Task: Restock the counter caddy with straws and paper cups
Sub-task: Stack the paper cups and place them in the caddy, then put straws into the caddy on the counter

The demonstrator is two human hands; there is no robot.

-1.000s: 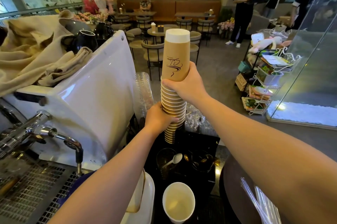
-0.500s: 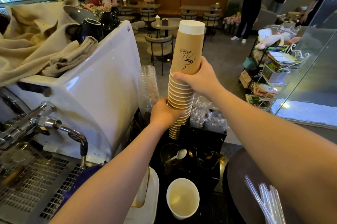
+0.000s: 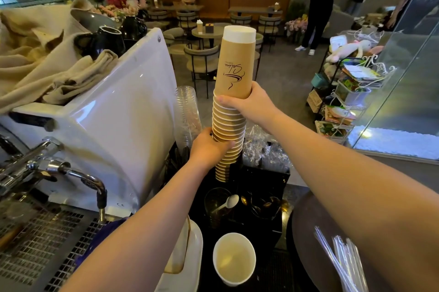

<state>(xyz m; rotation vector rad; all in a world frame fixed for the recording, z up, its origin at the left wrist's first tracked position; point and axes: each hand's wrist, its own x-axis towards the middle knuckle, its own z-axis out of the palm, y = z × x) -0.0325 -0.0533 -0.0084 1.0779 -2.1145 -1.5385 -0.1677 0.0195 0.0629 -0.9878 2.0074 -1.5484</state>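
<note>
Cup stack (image 3: 229,111) upright over black caddy (image 3: 266,187), same place as half second ago; left hand (image 3: 209,149) grip closed low on stack, right hand (image 3: 249,104) closed higher; stack foot hidden; straws (image 3: 337,261) cut off right of caddy.

My hands hold the stack of paper cups (image 3: 229,111) upright over the caddy (image 3: 261,187), my right hand (image 3: 249,104) above my left hand (image 3: 209,149). Left of the caddy stands the espresso machine (image 3: 114,125); a single cup (image 3: 234,258) sits before it, straws (image 3: 339,263) to its right.
</note>
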